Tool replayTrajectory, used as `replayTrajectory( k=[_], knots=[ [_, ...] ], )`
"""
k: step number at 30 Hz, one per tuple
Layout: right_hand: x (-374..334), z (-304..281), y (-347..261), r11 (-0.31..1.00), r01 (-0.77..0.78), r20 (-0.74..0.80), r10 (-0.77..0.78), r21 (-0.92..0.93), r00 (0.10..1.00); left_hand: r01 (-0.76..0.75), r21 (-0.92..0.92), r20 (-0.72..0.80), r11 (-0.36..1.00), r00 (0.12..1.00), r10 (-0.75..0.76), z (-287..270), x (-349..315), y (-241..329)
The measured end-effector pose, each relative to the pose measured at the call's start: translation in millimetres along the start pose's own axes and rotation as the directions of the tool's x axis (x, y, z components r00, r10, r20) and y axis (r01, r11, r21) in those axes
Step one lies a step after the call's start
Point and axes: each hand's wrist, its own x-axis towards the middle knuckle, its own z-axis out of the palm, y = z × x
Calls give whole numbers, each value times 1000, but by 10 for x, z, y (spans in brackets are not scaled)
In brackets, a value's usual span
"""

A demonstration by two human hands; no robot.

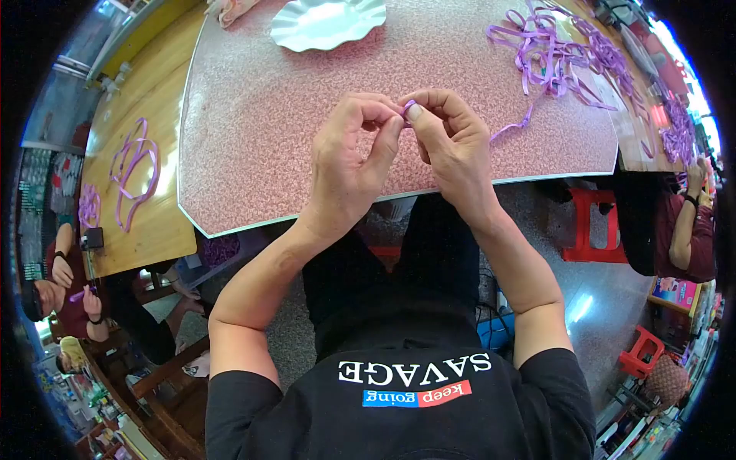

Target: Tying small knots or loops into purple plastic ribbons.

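Note:
Above the near part of the pink speckled table (261, 153), my two hands meet at the fingertips. My right hand (460, 153) pinches a narrow purple ribbon (409, 106) between thumb and forefinger. My left hand (343, 161) is closed at thumb and fingertips against the same bit of ribbon, from the left side. The fingers hide most of the held piece, so I cannot tell whether it is looped or knotted. A strand trails out beyond my right hand toward a loose tangle of purple ribbons (540, 50) at the far right of the table.
A pale scalloped dish (328, 23) stands at the far side. More purple ribbon (138, 172) lies on the wooden table (153, 84) to the left. Other people sit at both sides, and a red stool (594, 226) stands on the floor at right.

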Motion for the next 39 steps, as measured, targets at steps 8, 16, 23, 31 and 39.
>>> replayTrajectory(
  k=[8, 16, 23, 31, 39],
  knots=[
    [5, -60, 59, 970, 196, 114, -181, -140, 977, 291, -363, 15, 885, 952, -307, 41, 7, 97],
    [25, -152, -35, 760, 474, 234, -413, -445, 880, 315, -290, 61, 904, 949, -311, -20, 100, 87],
    [-15, -62, 116, 883, 418, 53, -417, -214, 907, 487, -735, 154, 472, 798, -583, 74, 138, 38],
    [-11, -21, 165, 883, 427, -31, -441, -194, 897, 465, -754, 119, 465, 792, -599, 142, 145, 60],
    [-15, -80, 120, 825, 465, 7, -489, -320, 872, 367, -626, -9, 688, 879, -478, 123, 91, 193]
  ],
)
